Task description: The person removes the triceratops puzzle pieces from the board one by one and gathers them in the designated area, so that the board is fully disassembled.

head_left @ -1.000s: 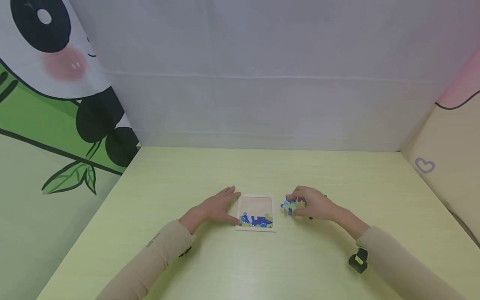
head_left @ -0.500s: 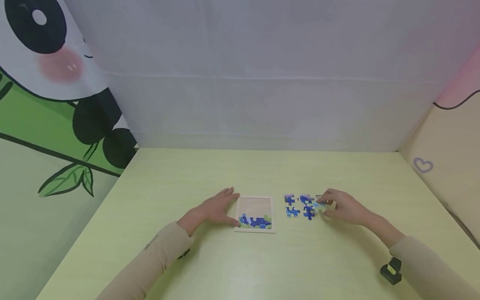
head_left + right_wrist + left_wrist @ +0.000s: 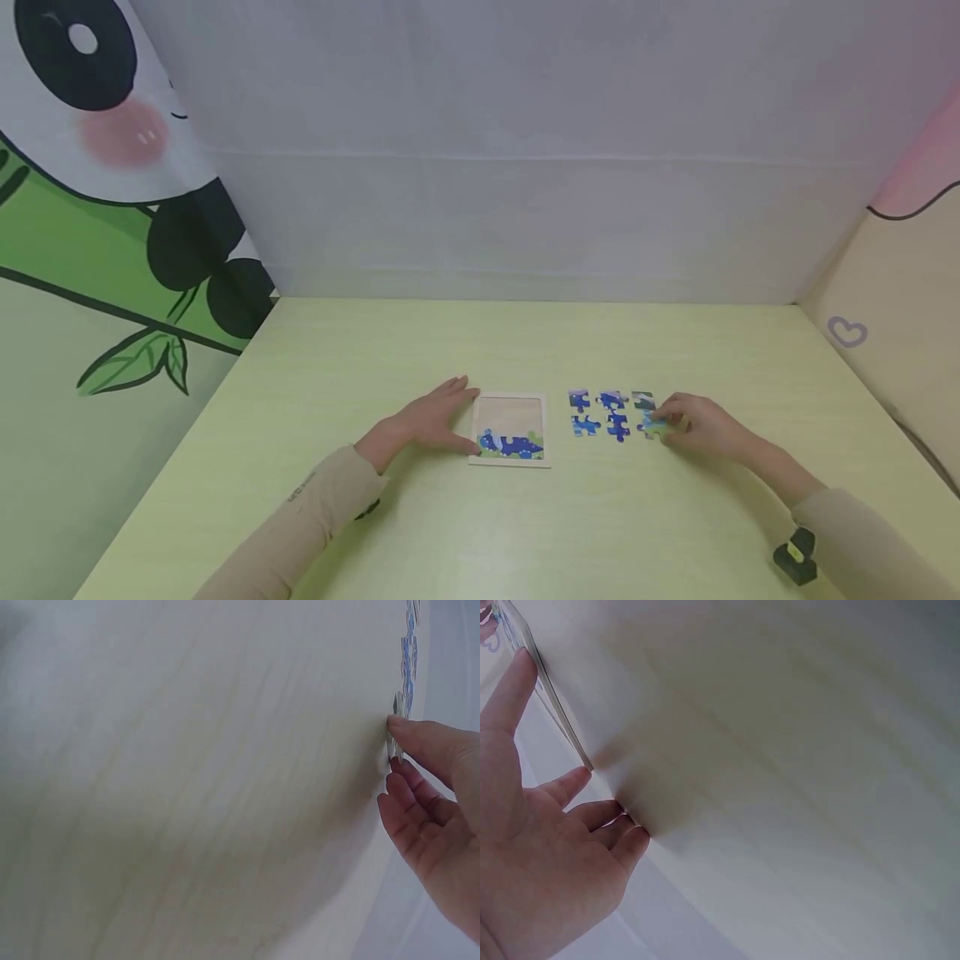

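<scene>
My left hand (image 3: 427, 418) lies spread at the left side of a square wooden puzzle frame (image 3: 547, 429). In the left wrist view, the thumb of the left hand (image 3: 562, 862) and a straight finger touch the frame's edge (image 3: 559, 712). Joined pieces showing a blue dinosaur (image 3: 513, 445) fill the frame's near strip; bare wood shows above them. With thumb and fingertips, my right hand (image 3: 701, 427) pinches a blue-green puzzle piece (image 3: 649, 427) at the right end of the loose pieces. The right wrist view shows that piece (image 3: 395, 739) edge-on, low at the table.
Loose jigsaw pieces lie in two rows right of the frame, among them a blue piece (image 3: 618, 427), a light-blue piece (image 3: 585, 426) and a dark-green piece (image 3: 643, 400). The pale table (image 3: 420, 525) meets a grey cloth backdrop (image 3: 480, 225) behind.
My right hand has moved right from over the loose pieces, uncovering them, then slightly nearer with the blue-green piece, which now sits below the dark-green one. The left hand stays at the frame.
</scene>
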A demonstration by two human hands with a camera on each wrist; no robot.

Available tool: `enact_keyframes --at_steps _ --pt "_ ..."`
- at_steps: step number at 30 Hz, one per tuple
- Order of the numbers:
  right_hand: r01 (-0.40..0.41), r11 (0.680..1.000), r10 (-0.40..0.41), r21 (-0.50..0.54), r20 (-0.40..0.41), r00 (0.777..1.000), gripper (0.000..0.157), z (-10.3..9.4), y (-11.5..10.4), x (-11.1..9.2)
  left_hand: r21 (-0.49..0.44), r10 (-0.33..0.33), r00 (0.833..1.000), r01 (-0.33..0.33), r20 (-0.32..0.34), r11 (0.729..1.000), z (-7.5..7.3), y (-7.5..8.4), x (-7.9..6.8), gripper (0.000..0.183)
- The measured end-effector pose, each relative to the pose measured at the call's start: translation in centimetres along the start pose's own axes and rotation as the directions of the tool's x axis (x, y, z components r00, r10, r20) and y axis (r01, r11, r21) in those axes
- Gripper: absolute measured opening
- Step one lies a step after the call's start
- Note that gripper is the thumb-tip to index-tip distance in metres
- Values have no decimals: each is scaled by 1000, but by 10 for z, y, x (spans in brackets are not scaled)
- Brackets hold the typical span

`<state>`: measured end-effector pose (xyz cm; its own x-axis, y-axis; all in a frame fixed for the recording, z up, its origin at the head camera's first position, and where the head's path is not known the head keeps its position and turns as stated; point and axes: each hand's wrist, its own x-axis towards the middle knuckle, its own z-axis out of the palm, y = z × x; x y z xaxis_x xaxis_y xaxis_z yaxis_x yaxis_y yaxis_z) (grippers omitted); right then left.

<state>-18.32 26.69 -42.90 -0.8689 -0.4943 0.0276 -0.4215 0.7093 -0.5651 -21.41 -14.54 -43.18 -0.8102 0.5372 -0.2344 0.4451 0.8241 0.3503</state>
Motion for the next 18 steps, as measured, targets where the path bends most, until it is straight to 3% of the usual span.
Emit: enact_keyframes --at_steps 11,18 --pt "36 999 -36 22 6 999 25 1 5 1 -6 -6 1000 6 3 1000 -1 2 -1 91" --pt "9 999 -10 32 10 1000 24 2 9 1 -12 -15 1000 15 9 1000 -4 5 -3 90"
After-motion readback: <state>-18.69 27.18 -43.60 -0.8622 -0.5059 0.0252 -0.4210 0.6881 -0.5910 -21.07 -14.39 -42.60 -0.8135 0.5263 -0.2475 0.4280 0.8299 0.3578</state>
